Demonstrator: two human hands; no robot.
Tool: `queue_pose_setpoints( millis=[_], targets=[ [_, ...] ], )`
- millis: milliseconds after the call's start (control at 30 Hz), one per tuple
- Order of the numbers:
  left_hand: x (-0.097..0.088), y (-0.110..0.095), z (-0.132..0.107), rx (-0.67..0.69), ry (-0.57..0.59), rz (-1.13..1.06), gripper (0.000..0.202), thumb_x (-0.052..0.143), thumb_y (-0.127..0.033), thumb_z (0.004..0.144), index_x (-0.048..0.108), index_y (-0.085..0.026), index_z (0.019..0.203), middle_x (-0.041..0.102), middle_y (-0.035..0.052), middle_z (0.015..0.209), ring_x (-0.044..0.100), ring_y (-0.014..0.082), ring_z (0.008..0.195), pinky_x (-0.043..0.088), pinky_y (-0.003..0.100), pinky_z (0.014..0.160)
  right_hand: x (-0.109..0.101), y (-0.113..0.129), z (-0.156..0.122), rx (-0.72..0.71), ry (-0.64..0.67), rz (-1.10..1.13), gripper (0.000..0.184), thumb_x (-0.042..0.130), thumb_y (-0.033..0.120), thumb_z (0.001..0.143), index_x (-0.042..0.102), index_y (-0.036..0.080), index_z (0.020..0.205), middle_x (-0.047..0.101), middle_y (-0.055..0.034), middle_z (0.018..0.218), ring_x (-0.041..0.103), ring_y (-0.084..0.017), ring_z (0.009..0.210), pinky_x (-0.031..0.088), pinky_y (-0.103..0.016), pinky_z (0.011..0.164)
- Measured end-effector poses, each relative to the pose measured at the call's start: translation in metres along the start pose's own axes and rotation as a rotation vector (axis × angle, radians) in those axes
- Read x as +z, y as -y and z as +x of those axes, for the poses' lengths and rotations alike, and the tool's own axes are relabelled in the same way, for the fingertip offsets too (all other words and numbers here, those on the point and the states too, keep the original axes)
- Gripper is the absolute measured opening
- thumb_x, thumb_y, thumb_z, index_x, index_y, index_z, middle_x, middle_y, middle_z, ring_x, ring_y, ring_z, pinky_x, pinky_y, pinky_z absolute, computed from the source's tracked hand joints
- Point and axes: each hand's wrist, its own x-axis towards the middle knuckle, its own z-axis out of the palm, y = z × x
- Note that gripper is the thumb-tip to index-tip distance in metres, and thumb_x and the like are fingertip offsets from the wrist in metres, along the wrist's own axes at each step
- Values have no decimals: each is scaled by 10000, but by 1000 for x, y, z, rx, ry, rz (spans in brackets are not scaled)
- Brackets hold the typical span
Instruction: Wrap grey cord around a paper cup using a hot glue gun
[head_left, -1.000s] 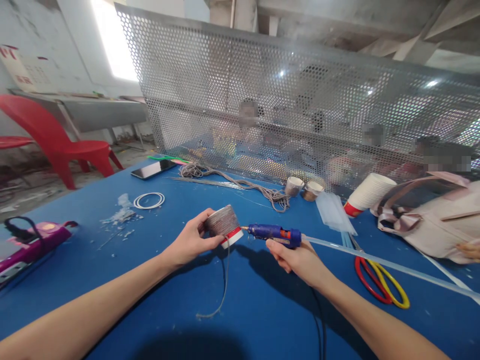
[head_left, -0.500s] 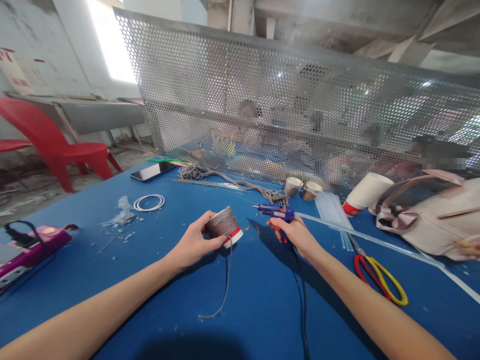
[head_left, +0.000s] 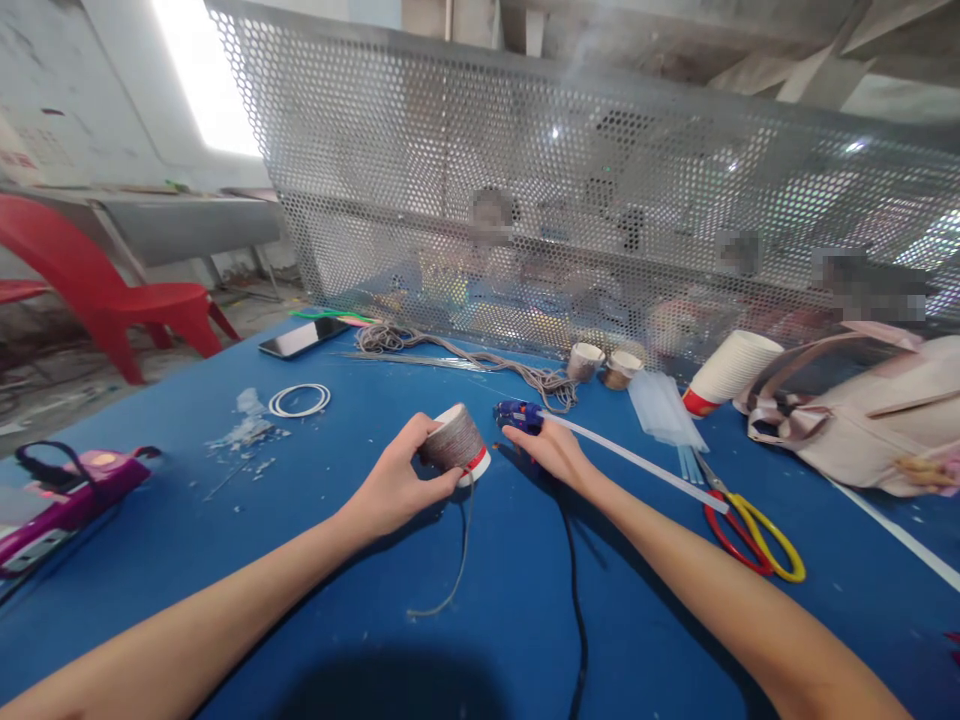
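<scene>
My left hand [head_left: 397, 480] grips a paper cup [head_left: 454, 443] wound with grey cord, held on its side just above the blue table [head_left: 225, 530]. A loose end of grey cord [head_left: 457, 560] trails from the cup down onto the table. My right hand [head_left: 551, 450] rests on a blue hot glue gun [head_left: 517, 412] lying on the table right of the cup; the fingers lie over it, loosely curled. A clear glue stick [head_left: 637, 462] pokes out of the gun's back toward the right. Its black power cable [head_left: 576, 590] runs toward me.
Red and yellow scissors [head_left: 750, 530] lie at right, by spare glue sticks [head_left: 664, 412], a stack of paper cups [head_left: 731, 372] and a pink bag [head_left: 847, 420]. Two wrapped cups [head_left: 604, 365], a cord bundle [head_left: 390, 340], a phone [head_left: 304, 338], a white ring [head_left: 298, 400] and a purple tool [head_left: 60, 495] surround. Other people sit behind a perforated metal screen [head_left: 525, 200].
My right hand carried the glue gun away from the cup's rim, up and left, and set it down on the table. The left hand tilted the cup slightly.
</scene>
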Motion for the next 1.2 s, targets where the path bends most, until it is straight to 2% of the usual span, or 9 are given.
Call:
queue_pose_setpoints(
  millis=[200,400,533,600,667,833,967,1067,1200],
  targets=[
    [1,-4,-1,17,-20,28,154,581,-294,725,507,-198,820,431,-31,755,412,127,657,355,272,609,-9,-14,-15,-19,4,14,387,611,492,745,619,176,969,635,-48,861,574,-215,781,435,-326,730],
    [2,-11,-3,25,-58,43,135,577,-278,710,491,-203,782,428,-30,750,416,128,658,351,265,604,-37,-12,-60,84,-207,173,275,626,389,692,502,210,861,512,7,753,495,-173,679,422,-329,695],
    [4,-17,-8,63,-36,65,132,588,-275,711,500,-210,785,453,-22,756,440,139,677,360,260,600,-38,23,-86,170,48,602,252,671,320,681,526,214,858,546,10,762,543,-150,707,451,-317,731],
    [5,-19,-11,92,-40,93,146,598,-279,708,516,-214,810,473,-16,763,453,146,686,365,263,601,-24,43,-91,249,157,867,381,745,273,617,545,200,933,608,-34,955,590,-156,846,465,-319,809],
    [6,-20,-14,123,-53,131,179,612,-276,706,533,-216,855,492,-11,773,460,150,689,368,266,604,-7,59,-92,323,240,1069,459,809,225,549,558,184,932,630,-41,985,601,-148,904,463,-294,837],
    [2,-24,-20,186,-52,208,204,617,-256,729,541,-218,914,514,-10,780,468,150,684,371,269,612,18,77,-92,421,490,1344,399,836,301,560,588,143,830,620,17,690,601,-93,653,492,-251,710],
    [-1,-28,-20,127,-5,250,216,607,-274,736,547,-214,935,501,-19,764,465,146,674,365,264,598,17,82,-94,498,448,1324,310,804,248,608,564,148,775,548,53,568,522,-86,519,505,-263,562],
    [-3,-30,-19,30,46,267,248,606,-284,725,549,-207,953,510,-23,775,476,142,676,374,261,604,17,82,-95,543,372,1160,182,715,191,703,536,161,705,419,90,492,380,-61,433,336,-194,413],
    [-3,-33,-18,-68,84,285,313,645,-315,696,548,-202,972,552,-14,817,519,159,738,402,267,643,21,77,-99,282,131,670,179,699,148,703,523,170,675,526,36,594,459,-91,542,342,-222,513]
  ],
)
